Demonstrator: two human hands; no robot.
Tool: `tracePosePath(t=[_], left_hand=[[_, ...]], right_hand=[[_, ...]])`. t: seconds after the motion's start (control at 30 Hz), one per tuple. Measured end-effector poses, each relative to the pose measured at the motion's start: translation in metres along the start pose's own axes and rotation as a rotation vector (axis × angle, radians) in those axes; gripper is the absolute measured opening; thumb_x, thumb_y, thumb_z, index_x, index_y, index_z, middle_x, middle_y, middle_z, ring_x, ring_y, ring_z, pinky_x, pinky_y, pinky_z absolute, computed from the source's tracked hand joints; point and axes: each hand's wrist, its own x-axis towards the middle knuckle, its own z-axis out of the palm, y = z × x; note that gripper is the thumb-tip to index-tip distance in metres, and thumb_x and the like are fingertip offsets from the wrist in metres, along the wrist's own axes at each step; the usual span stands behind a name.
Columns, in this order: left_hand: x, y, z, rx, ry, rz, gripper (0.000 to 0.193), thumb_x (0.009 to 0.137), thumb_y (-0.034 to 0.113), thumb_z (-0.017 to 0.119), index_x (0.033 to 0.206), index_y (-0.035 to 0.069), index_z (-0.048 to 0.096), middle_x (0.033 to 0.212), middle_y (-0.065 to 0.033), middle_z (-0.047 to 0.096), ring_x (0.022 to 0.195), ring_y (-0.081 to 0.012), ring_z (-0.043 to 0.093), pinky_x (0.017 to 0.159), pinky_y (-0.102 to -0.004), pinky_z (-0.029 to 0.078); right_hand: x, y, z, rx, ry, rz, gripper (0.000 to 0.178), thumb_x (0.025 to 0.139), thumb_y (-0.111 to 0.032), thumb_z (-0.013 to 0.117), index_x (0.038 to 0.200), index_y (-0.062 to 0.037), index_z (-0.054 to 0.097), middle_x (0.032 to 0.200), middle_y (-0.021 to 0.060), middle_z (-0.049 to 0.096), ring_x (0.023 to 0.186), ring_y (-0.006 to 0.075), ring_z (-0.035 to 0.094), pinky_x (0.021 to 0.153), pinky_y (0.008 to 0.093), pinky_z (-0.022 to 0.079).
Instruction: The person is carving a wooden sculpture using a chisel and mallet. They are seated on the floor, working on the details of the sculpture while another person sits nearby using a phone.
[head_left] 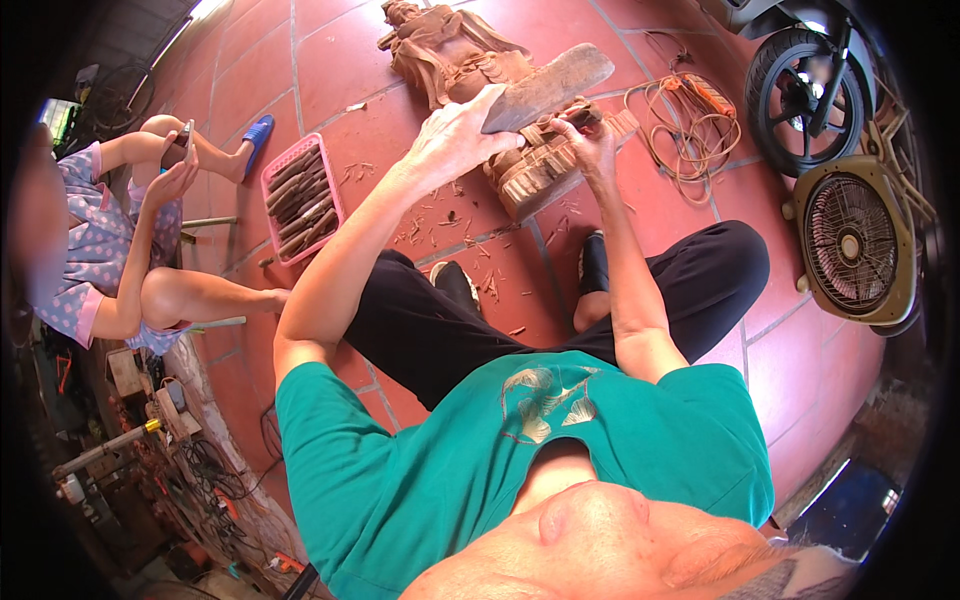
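Head view, left arm: it reaches forward from the green sleeve, bent a little at the elbow, with the forearm running up and to the right across the red floor tiles (300,60).
Left hand (455,135): knuckles up, fingers wrapped tight around the near end of a flat wooden mallet (550,85), which slants up and to the right above the carving.
Right arm: it is stretched almost straight ahead past the black-trousered knee, with the wrist bent inward.
Right hand (590,140): fingers pinched narrowly around a chisel (578,117); only its dark top shows, and the blade is hidden against the wood.
Carved wooden statue (470,75): it lies on the tiles directly in front of the person, its base (535,165) nearest, under both hands, and touching the right fingers.
Wood chips (440,225): they are scattered on the tiles just before the base.
Pink tray of tools (300,200): it sits on the floor to the left, well apart from the hands.
Orange cord (690,120): it is coiled to the right of the statue.
Fan (855,240): it stands at the far right, near a motorbike wheel (800,85).
Other person (130,230): seated at the left edge, both hands raised on a small object.
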Motion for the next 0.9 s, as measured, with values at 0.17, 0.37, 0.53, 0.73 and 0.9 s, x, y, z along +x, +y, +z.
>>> tracePosePath(t=[0.17,0.37,0.53,0.73,0.9], left_hand=[[0.002,-0.001,-0.002,-0.051,0.035,0.029,0.078,0.085,0.044,0.075,0.144,0.005,0.045,0.104,-0.0278,0.071,0.103,-0.0444,0.067,0.094,-0.0498,0.051],[0.001,0.0,-0.004,-0.056,0.021,0.018,0.077,0.084,0.043,0.075,0.144,0.005,0.045,0.101,-0.0277,0.071,0.099,-0.0433,0.069,0.091,-0.0498,0.052],[0.004,0.003,-0.004,-0.035,-0.002,0.015,0.074,0.088,0.043,0.076,0.145,0.008,0.045,0.103,-0.025,0.072,0.1,-0.0397,0.071,0.089,-0.0463,0.053],[0.004,0.001,0.007,-0.093,0.136,0.157,0.073,0.086,0.042,0.075,0.142,0.007,0.045,0.096,-0.0262,0.072,0.092,-0.0433,0.07,0.087,-0.0498,0.054],[0.008,0.001,0.007,0.09,-0.024,0.08,0.069,0.087,0.042,0.074,0.141,0.009,0.045,0.102,-0.027,0.071,0.097,-0.044,0.069,0.087,-0.0513,0.053]], right_hand=[[0.001,-0.007,0.011,-0.035,-0.027,0.017,0.024,0.083,-0.01,0.084,0.099,-0.0017,0.068,0.083,0.0049,0.074,0.074,0.0091,0.066,0.067,0.0266,0.055],[0.004,-0.018,0.013,-0.202,-0.033,-0.022,0.023,0.083,-0.014,0.084,0.095,-0.0003,0.07,0.078,0.0058,0.073,0.07,0.0083,0.065,0.062,0.028,0.053],[0.004,-0.021,0.013,-0.256,-0.035,-0.04,0.03,0.082,-0.022,0.086,0.095,0.0,0.07,0.076,0.0083,0.073,0.066,0.0104,0.064,0.061,0.0297,0.052],[0.005,-0.034,0.016,-0.433,-0.077,-0.085,0.034,0.08,-0.026,0.087,0.096,-0.001,0.07,0.075,0.0096,0.072,0.063,0.0137,0.064,0.06,0.0321,0.051],[0.008,-0.01,0.014,-0.501,-0.07,-0.175,0.037,0.08,-0.028,0.086,0.097,0.0002,0.07,0.075,0.0122,0.071,0.062,0.0199,0.064,0.06,0.0368,0.05]])
